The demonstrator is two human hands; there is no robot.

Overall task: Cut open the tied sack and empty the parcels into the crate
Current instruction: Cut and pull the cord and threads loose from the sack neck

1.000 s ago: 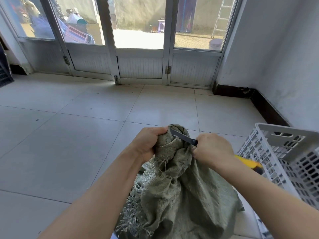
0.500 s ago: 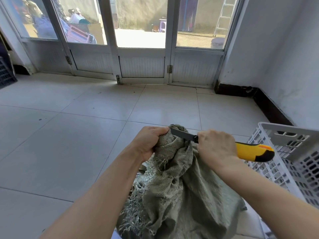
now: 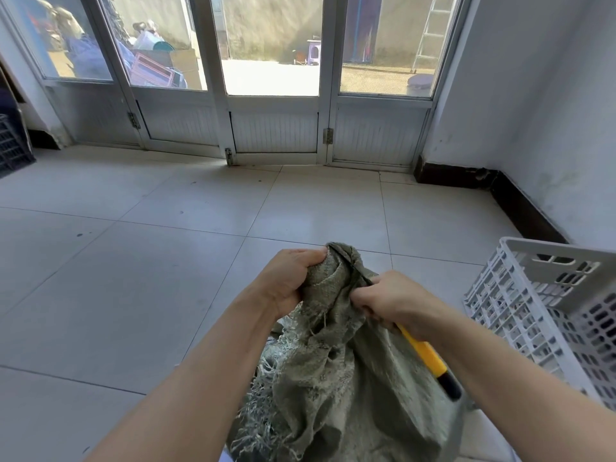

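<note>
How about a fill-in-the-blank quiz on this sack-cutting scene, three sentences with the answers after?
1. The bunched top of the sack is gripped by the ____ hand.
2. The right hand holds a knife whose handle is mostly ____.
3. The white crate stands to the ____ of the sack.
Missing words: left; yellow; right.

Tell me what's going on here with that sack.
A person is cutting at a frayed green woven sack. The left hand grips the sack's bunched neck, while the right hand holds a yellow-handled knife with its blade laid against that neck. The sack is not yet emptied: no parcels show. A white plastic crate waits just to the right.
</note>
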